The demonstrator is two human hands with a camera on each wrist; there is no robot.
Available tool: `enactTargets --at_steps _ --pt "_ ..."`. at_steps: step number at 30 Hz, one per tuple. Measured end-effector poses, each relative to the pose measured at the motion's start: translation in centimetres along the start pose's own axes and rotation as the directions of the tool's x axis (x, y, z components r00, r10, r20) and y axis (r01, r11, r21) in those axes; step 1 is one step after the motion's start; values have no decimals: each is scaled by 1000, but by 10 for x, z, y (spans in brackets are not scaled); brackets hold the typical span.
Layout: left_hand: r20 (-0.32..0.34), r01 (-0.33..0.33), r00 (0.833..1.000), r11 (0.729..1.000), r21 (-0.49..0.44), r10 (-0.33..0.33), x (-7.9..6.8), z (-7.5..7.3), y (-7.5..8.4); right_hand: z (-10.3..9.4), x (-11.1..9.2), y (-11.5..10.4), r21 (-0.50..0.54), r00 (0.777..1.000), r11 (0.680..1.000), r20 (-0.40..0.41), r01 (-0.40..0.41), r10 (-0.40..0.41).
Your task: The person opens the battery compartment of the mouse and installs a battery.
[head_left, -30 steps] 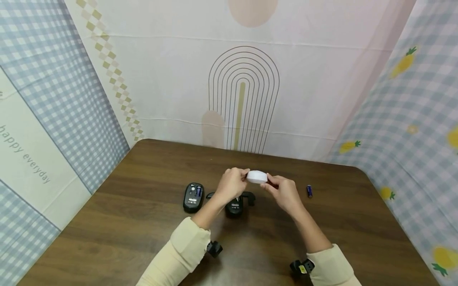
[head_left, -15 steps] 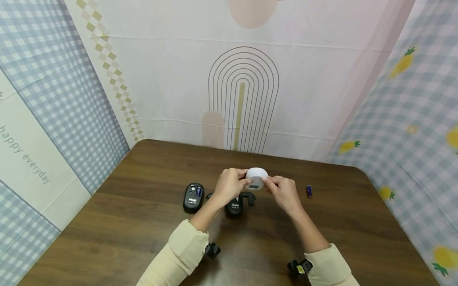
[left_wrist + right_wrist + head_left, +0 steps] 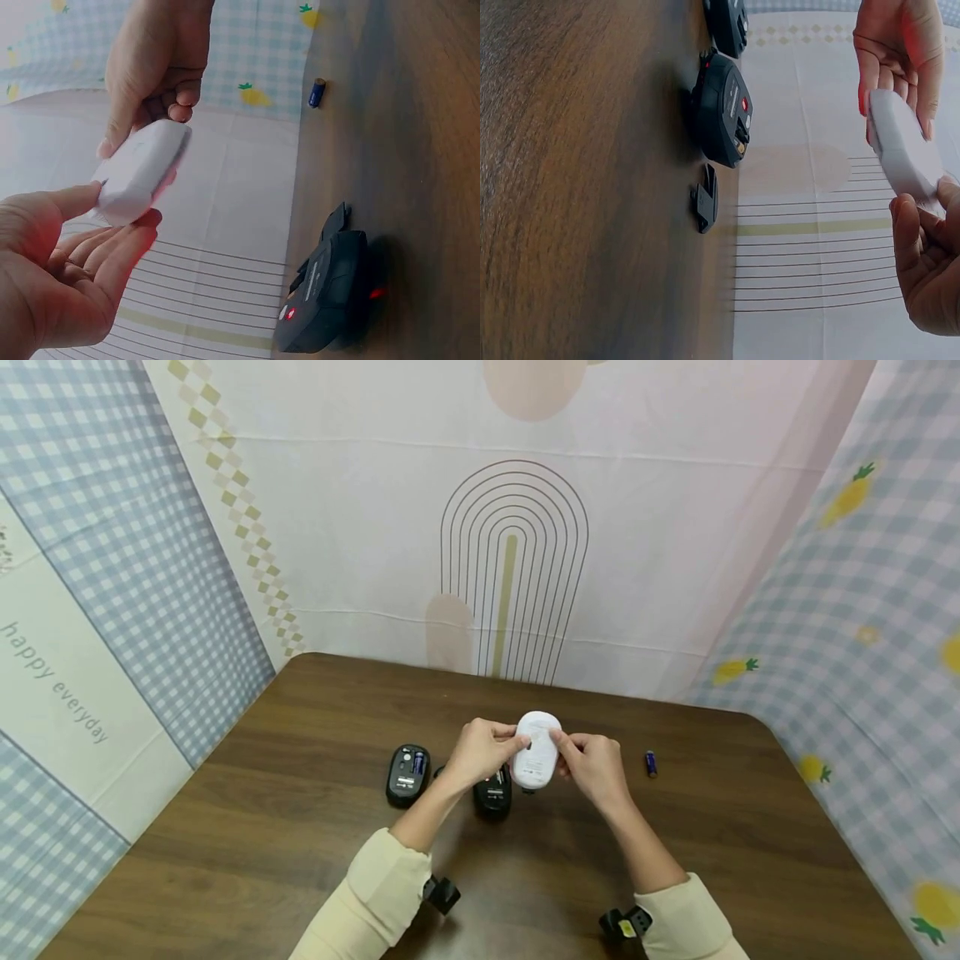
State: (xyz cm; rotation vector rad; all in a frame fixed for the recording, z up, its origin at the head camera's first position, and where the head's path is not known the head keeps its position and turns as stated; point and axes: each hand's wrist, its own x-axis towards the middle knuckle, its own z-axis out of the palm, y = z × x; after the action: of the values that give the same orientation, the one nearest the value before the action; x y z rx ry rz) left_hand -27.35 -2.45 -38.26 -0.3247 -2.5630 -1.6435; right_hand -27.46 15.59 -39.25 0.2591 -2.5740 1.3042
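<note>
A white computer mouse (image 3: 537, 760) is held up above the table between both hands, its underside with small print facing the head camera. My left hand (image 3: 480, 752) pinches its left edge between thumb and fingers. On the opposite edge, my right hand (image 3: 596, 764) pinches it the same way, thumb on the underside. Below lies a black mouse (image 3: 492, 795), bottom up with its battery bay uncovered and a red light glowing in the left wrist view. Beside it rests a black battery cover (image 3: 706, 199), mostly hidden behind the white mouse in the head view.
Further left, a second black mouse (image 3: 408, 775) lies bottom up with a blue battery in its bay. A loose blue battery (image 3: 651, 764) lies on the wooden table (image 3: 300, 860) to the right. Patterned cloth (image 3: 360, 527) hangs behind and at both sides.
The white mouse has been tilted from edge-on until its printed underside faces the head camera. Both hands have kept their pinch and stayed nearly in place.
</note>
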Motion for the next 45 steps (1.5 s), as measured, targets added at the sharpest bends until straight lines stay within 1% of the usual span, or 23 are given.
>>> enactTargets --at_steps 3,5,8,16,20,23,25,27,29,31,33,37,45 --pt "18 57 998 996 -73 -56 -1 0 -1 0 0 -1 22 1000 999 6 -27 27" --pt "31 97 995 988 -121 -94 -2 0 -1 0 0 -2 38 999 999 7 -38 38" --pt "40 137 990 978 -156 -132 -3 0 -1 0 0 -3 65 998 996 12 -60 59" --pt "43 184 983 956 -231 -179 -4 0 -3 2 -2 -5 119 987 980 39 -160 157" --pt "25 201 979 953 -224 -201 -5 1 -4 3 -4 -6 126 980 972 69 -196 189" --pt "13 210 977 948 -239 -213 -5 1 -5 3 -6 -8 134 973 966 101 -219 207" --pt "21 221 974 935 -277 -224 -6 2 -5 2 -6 -9 145 968 961 118 -236 220" --pt "46 233 972 914 -333 -231 -7 2 -5 1 -7 -11 163 965 955 130 -246 227" --pt "72 247 969 892 -378 -238 -8 3 -5 0 -7 -11 179 965 953 142 -245 221" --pt "90 255 967 879 -403 -240 -9 3 -5 -1 -7 -12 189 965 952 156 -239 211" --pt "94 253 967 877 -409 -235 -10 4 -5 -1 -8 -12 199 965 953 176 -229 195" --pt "88 251 968 882 -400 -235 -10 4 -5 -2 -7 -11 203 962 953 200 -226 186" --pt "79 253 967 896 -365 -241 -9 6 -8 0 -6 -9 198 964 955 192 -220 182"
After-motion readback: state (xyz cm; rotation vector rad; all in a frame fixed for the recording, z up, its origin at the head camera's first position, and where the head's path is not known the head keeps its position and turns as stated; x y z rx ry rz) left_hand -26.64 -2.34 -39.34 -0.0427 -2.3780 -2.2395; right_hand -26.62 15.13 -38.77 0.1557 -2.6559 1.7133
